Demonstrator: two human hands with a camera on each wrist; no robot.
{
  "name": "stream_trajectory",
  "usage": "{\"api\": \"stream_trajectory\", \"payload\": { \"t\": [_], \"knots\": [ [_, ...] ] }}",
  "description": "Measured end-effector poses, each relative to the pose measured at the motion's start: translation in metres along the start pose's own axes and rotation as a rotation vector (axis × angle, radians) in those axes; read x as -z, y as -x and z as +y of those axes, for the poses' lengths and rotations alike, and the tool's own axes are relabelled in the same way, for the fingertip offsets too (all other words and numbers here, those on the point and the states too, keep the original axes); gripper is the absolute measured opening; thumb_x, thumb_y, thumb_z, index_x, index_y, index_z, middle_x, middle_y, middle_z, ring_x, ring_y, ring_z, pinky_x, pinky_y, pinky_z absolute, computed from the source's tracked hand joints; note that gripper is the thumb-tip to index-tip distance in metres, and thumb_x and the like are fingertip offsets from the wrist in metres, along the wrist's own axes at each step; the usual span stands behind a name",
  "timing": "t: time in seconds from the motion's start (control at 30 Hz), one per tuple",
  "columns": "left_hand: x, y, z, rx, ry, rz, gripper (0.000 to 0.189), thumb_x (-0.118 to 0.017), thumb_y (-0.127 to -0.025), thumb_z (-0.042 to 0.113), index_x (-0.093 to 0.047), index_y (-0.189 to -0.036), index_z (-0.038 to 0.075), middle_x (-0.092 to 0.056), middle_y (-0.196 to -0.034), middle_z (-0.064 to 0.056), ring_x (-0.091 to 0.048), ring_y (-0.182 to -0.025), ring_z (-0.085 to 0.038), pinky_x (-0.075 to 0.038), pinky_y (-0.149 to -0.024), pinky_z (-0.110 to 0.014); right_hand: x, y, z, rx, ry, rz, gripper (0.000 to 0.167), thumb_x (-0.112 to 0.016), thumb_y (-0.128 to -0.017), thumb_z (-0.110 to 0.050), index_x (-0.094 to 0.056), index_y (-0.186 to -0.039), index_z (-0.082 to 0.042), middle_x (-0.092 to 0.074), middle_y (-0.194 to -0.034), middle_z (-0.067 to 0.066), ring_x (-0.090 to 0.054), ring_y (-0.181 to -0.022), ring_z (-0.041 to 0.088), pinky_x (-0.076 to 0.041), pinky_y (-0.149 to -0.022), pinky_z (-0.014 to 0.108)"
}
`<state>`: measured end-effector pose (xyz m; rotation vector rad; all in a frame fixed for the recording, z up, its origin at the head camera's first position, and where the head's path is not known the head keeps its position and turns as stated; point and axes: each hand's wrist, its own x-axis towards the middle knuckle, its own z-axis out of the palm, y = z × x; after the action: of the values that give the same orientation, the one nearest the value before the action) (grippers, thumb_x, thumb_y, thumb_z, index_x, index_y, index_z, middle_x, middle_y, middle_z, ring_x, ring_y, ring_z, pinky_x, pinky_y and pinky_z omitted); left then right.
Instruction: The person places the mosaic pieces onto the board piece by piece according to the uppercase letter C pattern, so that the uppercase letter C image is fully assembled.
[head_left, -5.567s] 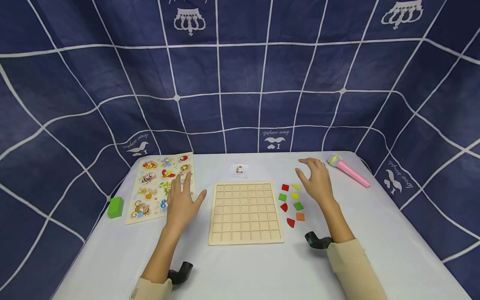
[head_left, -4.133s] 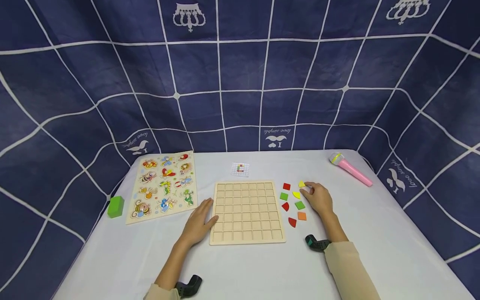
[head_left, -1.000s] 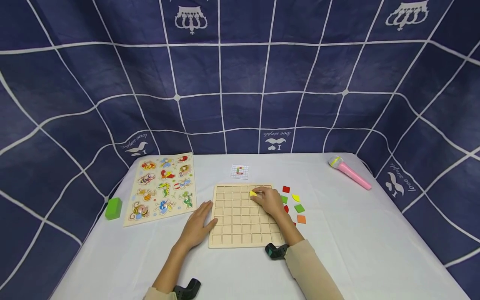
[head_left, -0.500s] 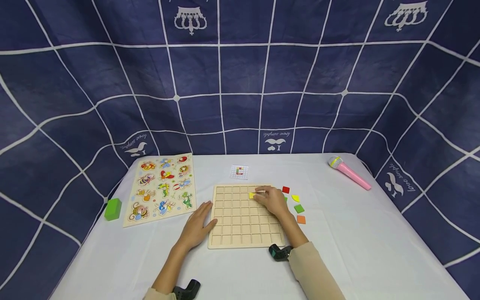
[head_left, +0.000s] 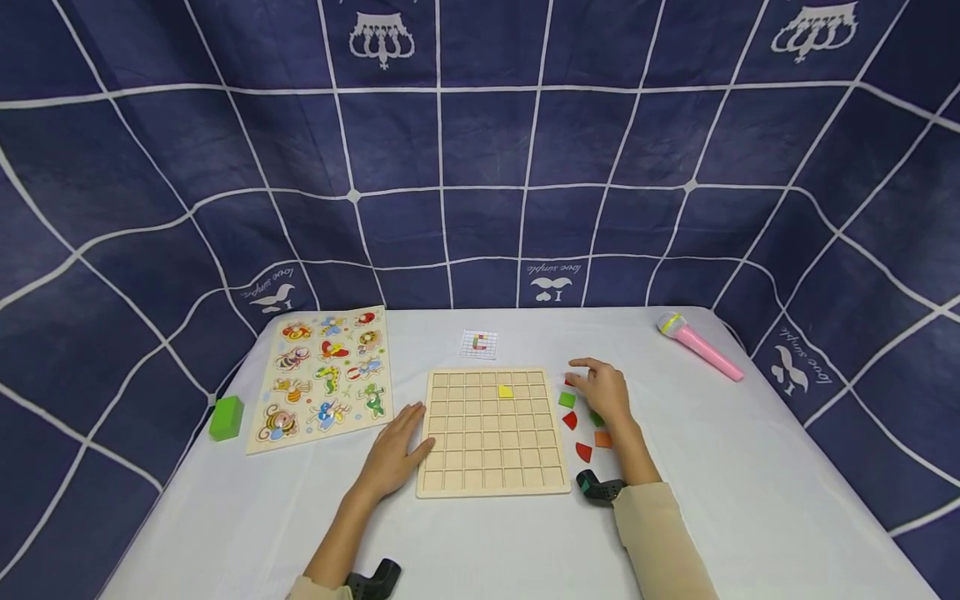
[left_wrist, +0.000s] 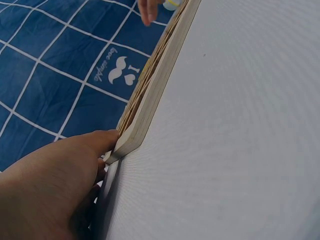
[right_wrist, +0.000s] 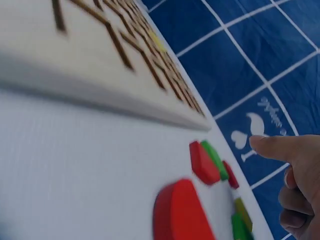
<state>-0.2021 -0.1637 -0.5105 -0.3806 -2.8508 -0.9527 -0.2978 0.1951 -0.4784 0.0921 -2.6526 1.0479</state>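
The square wooden grid board (head_left: 495,442) lies flat on the table. A yellow quarter-round tile (head_left: 506,392) sits in one of its upper cells. My left hand (head_left: 393,450) rests against the board's left edge, fingers fairly straight, thumb touching the rim in the left wrist view. My right hand (head_left: 606,392) hovers over the loose tiles, its fingertips close to a mostly covered red square tile (head_left: 568,381). In the right wrist view, that hand's index finger and thumb region (right_wrist: 295,170) appears apart from the tiles. Another yellow tile is hidden under the hand in the head view.
Beside the board lie a green tile (head_left: 567,400), red quarter-round tiles (head_left: 583,452) and an orange square tile (head_left: 603,439). A pattern card (head_left: 478,344) lies behind. An insect puzzle board (head_left: 322,379) and green block (head_left: 227,418) stand left; a pink toy microphone (head_left: 701,346) lies right.
My right hand picked up a yellow quarter-round tile, carried it left into a board cell, let go, and moved back right to the tiles. My left hand came down to the board's edge.
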Motion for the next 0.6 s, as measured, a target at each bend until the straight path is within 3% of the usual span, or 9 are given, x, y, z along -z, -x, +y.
{"api": "stream_trajectory", "payload": {
  "t": [0.37,0.6],
  "knots": [
    [0.000,-0.002,0.000,-0.007,0.003,0.001,0.061,-0.056,-0.092,0.034,-0.035,-0.142,0.004,-0.032,-0.146,-0.013,-0.023,-0.136,-0.030,-0.018,-0.109,-0.049,0.000,0.003,0.016,-0.116,0.152,-0.076,0.034,-0.072,-0.080,-0.027,-0.069,-0.107,-0.007,-0.041,-0.053,0.002,-0.038,-0.046,0.017,-0.030,-0.041,0.027],
    [0.002,-0.002,0.001,0.003,0.000,-0.010,0.061,-0.055,-0.092,0.034,-0.035,-0.142,0.005,-0.032,-0.146,-0.013,-0.022,-0.136,-0.030,-0.017,-0.110,-0.048,0.000,0.003,0.017,-0.102,0.153,-0.064,0.034,-0.072,-0.080,-0.028,-0.069,-0.104,-0.005,-0.039,-0.051,0.002,-0.037,-0.045,0.017,-0.028,-0.041,0.028]
  ]
}}
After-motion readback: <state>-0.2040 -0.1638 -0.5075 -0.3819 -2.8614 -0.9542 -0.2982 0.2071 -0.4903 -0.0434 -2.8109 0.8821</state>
